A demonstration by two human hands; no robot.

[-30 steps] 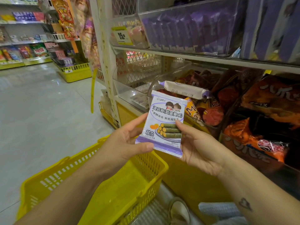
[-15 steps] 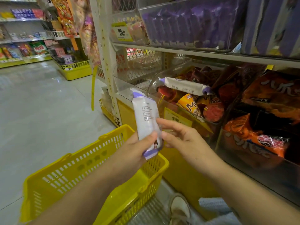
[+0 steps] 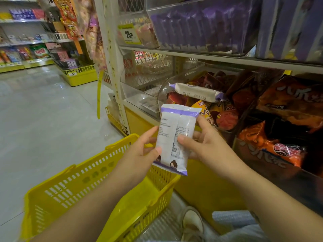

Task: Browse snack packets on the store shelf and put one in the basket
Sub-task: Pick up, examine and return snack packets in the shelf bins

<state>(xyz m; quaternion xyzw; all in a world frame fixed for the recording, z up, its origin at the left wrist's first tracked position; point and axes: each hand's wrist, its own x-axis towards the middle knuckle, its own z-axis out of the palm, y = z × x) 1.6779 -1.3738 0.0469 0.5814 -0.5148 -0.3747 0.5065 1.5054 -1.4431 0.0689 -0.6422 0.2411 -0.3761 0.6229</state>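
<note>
A white and purple snack packet (image 3: 174, 137) is held upright in front of me, its printed back side facing me. My left hand (image 3: 138, 154) pinches its left edge and my right hand (image 3: 202, 144) grips its right side, thumb across the back. A yellow plastic basket (image 3: 83, 187) stands on the floor just below and left of the packet, nothing visible inside it. On the store shelf (image 3: 227, 58) to the right, a second white and purple packet (image 3: 195, 92) lies on top of a clear bin of red and orange snacks.
Orange snack bags (image 3: 272, 145) fill the lower right bins and purple packets (image 3: 201, 27) the upper bin. A yellow price tag (image 3: 129, 34) hangs at the shelf post. My shoe (image 3: 192, 222) is by the yellow shelf base. Open tiled aisle floor (image 3: 43, 110) lies left.
The packet has been turned over from its picture front, through edge-on, to its printed back. My right hand has closed on it again; it sits slightly lower.
</note>
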